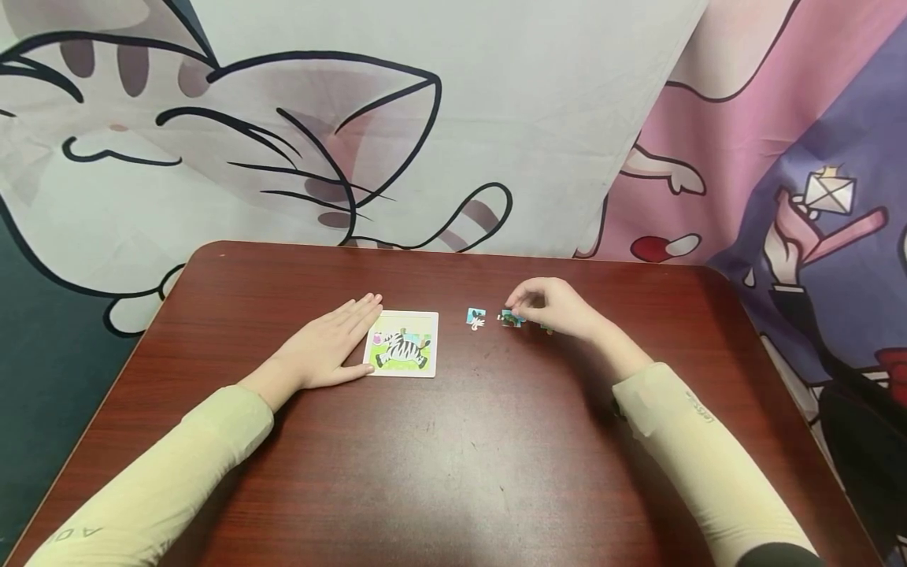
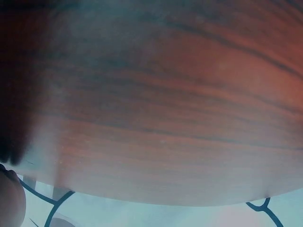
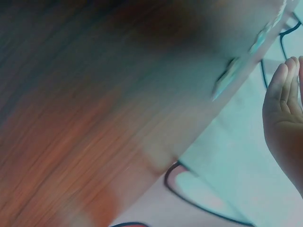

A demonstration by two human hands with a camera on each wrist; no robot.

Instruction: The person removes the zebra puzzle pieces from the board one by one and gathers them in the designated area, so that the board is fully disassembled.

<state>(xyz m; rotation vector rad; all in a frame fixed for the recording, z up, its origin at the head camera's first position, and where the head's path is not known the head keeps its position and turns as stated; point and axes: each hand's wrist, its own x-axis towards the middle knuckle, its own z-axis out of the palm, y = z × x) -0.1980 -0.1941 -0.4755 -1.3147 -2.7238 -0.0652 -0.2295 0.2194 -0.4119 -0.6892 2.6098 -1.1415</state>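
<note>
Pieces of jigsaw, two plainly visible, lie right of the frame's centre: a left piece and a middle piece, both small, flat and blue-toned with notched outlines. A sliver of a third piece shows beneath the right hand. One zebra board sits at the centre, a rectangle with a smooth white border around a striped animal on green. The left hand rests along its left edge, fingers straight and loose. The right hand's fingers are bent, thumb and forefinger close together at the middle piece; whether they pinch it cannot be told. Two pale, soft sleeves run to the lower corners. One table, glossy reddish-brown with streaky grain and rounded corners, fills the lower frame; printed cloth hangs across the top.
</note>
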